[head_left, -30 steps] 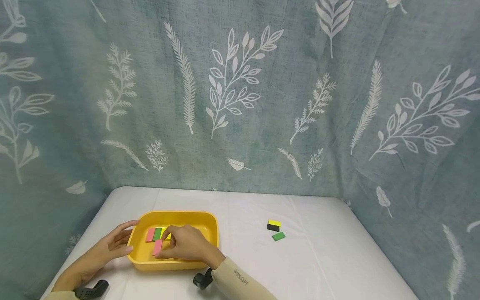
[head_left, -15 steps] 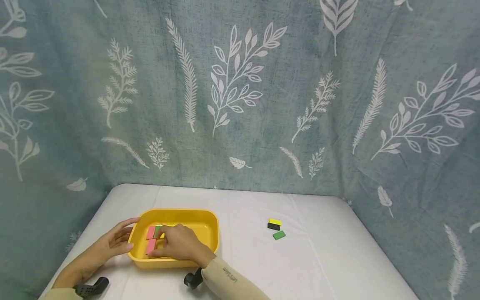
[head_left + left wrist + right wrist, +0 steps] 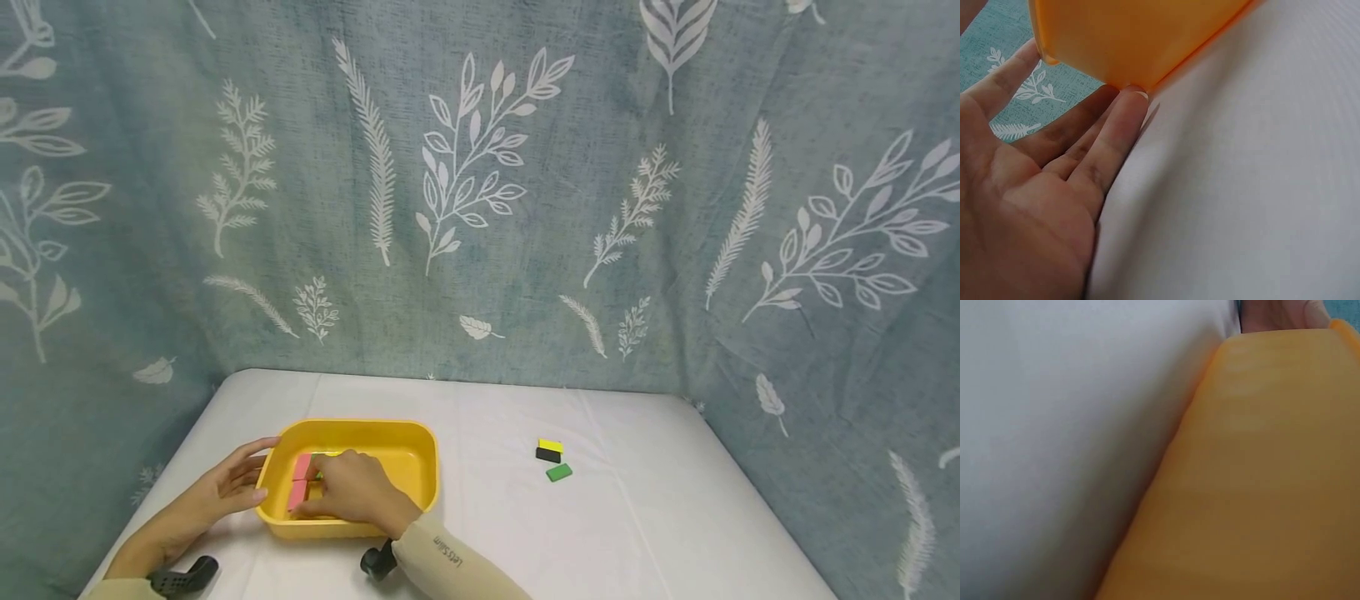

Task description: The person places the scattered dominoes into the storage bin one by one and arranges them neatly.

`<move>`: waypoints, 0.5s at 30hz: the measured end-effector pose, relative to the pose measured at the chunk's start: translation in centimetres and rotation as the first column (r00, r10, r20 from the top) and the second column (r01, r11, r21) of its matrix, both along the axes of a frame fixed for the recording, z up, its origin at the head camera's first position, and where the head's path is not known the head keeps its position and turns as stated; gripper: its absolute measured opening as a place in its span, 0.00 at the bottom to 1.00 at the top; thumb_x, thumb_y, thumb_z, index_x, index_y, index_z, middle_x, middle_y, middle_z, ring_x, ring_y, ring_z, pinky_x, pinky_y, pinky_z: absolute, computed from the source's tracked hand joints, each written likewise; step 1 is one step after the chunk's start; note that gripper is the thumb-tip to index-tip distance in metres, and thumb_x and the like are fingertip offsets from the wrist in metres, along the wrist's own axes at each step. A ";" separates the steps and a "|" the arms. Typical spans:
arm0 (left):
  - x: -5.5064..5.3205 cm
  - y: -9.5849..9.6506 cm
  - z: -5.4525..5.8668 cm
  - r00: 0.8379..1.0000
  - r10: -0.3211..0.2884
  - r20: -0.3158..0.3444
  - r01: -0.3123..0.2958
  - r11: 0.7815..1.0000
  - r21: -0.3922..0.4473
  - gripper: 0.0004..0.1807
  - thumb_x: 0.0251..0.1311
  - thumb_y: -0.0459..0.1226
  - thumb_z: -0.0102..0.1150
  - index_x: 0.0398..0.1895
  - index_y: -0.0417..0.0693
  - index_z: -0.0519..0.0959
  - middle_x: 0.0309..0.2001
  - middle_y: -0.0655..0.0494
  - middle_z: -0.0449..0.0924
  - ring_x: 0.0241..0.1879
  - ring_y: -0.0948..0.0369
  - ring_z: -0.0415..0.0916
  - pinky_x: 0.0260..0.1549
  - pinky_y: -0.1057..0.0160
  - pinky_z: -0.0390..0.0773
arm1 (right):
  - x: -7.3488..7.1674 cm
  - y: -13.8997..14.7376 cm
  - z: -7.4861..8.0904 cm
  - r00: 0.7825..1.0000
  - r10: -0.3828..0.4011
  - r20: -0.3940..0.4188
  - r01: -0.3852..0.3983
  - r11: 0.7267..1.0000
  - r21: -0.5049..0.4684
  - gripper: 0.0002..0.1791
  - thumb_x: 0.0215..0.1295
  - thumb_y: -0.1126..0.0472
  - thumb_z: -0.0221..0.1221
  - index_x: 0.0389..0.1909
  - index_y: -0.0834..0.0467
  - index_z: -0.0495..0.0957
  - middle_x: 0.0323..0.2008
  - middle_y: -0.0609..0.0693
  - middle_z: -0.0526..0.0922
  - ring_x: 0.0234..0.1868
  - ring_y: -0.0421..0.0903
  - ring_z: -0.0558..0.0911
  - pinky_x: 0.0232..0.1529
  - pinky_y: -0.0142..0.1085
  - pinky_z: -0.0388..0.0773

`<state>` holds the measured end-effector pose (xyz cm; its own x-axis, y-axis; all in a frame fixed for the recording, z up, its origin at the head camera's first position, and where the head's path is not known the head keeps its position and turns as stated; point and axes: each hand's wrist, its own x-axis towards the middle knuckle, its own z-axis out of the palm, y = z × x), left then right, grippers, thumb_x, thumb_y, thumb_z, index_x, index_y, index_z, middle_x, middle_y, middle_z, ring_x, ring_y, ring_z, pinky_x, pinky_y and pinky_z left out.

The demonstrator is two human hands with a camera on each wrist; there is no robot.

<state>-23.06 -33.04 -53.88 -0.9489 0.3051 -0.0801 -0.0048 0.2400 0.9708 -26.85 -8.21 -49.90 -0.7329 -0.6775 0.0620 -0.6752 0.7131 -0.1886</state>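
Note:
A yellow tray (image 3: 411, 467) stands at the left part of the table in the head view. Its left end is touched by the fingers of my left hand (image 3: 228, 487); in the left wrist view the left hand (image 3: 1041, 181) has extended fingers against the tray wall (image 3: 1135, 37). My right hand (image 3: 352, 490) reaches inside and pinches a pink block (image 3: 297, 495) at the front left. Behind it lies another pink block (image 3: 302, 466), the two apparently touching end to end. Green and yellow blocks beside that are mostly hidden by the right hand. The right wrist view shows only the tray's outside and part of the left hand.
Right of the tray, a yellow block (image 3: 551, 446), a black block (image 3: 548, 455) and a green block (image 3: 559, 472) lie on the white table (image 3: 637, 500). A patterned curtain (image 3: 510, 250) hangs behind and at both sides.
My right hand has moved left with the pink block and lowered it in front of the other pink block. The left hand keeps its place at the tray's end.

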 end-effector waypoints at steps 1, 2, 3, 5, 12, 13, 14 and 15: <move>0.0 0.0 0.0 1.000 -0.005 -0.004 0.005 1.000 0.003 0.41 0.74 0.40 0.58 0.82 0.54 0.49 0.77 0.30 0.53 0.73 0.33 0.54 0.63 0.36 0.69 | 0.0 -0.1 -0.1 1.000 0.001 -0.015 -0.001 1.000 0.007 0.23 0.60 0.31 0.67 0.47 0.42 0.83 0.16 0.37 0.68 0.19 0.34 0.66 0.20 0.25 0.62; 0.0 0.0 0.0 1.000 -0.008 -0.008 0.008 1.000 0.004 0.40 0.74 0.40 0.58 0.82 0.54 0.49 0.76 0.30 0.53 0.73 0.33 0.54 0.63 0.37 0.70 | 0.0 -0.1 -0.1 1.000 0.002 -0.028 -0.001 1.000 0.014 0.23 0.60 0.31 0.67 0.47 0.42 0.83 0.16 0.36 0.68 0.19 0.34 0.66 0.20 0.25 0.62; 0.1 0.0 0.0 1.000 -0.009 -0.010 0.009 1.000 0.006 0.40 0.74 0.39 0.58 0.82 0.54 0.49 0.76 0.30 0.54 0.73 0.33 0.54 0.63 0.38 0.70 | 0.0 -0.2 -0.2 0.999 0.002 -0.042 -0.002 1.000 0.021 0.23 0.60 0.31 0.66 0.47 0.42 0.83 0.16 0.36 0.69 0.19 0.34 0.66 0.21 0.25 0.62; 0.1 0.0 0.0 1.000 -0.010 -0.013 0.010 1.000 0.008 0.40 0.74 0.39 0.58 0.82 0.54 0.49 0.76 0.31 0.54 0.73 0.34 0.55 0.63 0.40 0.71 | 0.0 -0.3 -0.2 0.998 0.002 -0.062 0.000 0.999 0.034 0.23 0.60 0.31 0.66 0.47 0.42 0.83 0.16 0.36 0.68 0.19 0.34 0.66 0.21 0.25 0.63; 0.2 0.0 0.1 1.000 -0.004 -0.002 0.004 1.000 0.013 0.40 0.74 0.40 0.58 0.82 0.55 0.49 0.76 0.32 0.55 0.73 0.36 0.57 0.63 0.42 0.71 | -0.1 -0.6 -0.3 0.994 -0.014 -0.107 0.023 0.996 0.086 0.24 0.59 0.28 0.64 0.46 0.40 0.83 0.16 0.36 0.68 0.20 0.33 0.67 0.21 0.26 0.65; 0.2 0.0 0.2 1.000 -0.002 -0.001 0.002 1.000 0.012 0.40 0.74 0.40 0.58 0.83 0.55 0.49 0.76 0.32 0.55 0.73 0.36 0.57 0.63 0.42 0.71 | 0.0 -0.7 -0.3 0.994 -0.015 -0.112 0.025 0.996 0.090 0.24 0.59 0.28 0.64 0.46 0.39 0.83 0.17 0.36 0.67 0.20 0.33 0.67 0.21 0.26 0.65; 0.2 0.0 0.2 1.000 -0.001 0.001 0.001 1.000 0.010 0.40 0.74 0.40 0.58 0.83 0.55 0.49 0.76 0.32 0.55 0.73 0.36 0.56 0.63 0.41 0.71 | -0.1 -0.7 -0.3 0.993 -0.014 -0.115 0.025 0.995 0.094 0.24 0.59 0.28 0.64 0.46 0.40 0.83 0.17 0.36 0.67 0.20 0.33 0.67 0.21 0.27 0.65; 0.1 0.0 0.2 1.000 0.001 0.004 -0.001 1.000 0.007 0.40 0.74 0.41 0.58 0.83 0.55 0.49 0.76 0.32 0.54 0.73 0.35 0.56 0.64 0.40 0.70 | -0.1 -0.7 -0.3 0.992 -0.012 -0.122 0.024 0.995 0.098 0.24 0.59 0.28 0.64 0.46 0.40 0.83 0.17 0.36 0.67 0.20 0.33 0.67 0.21 0.26 0.65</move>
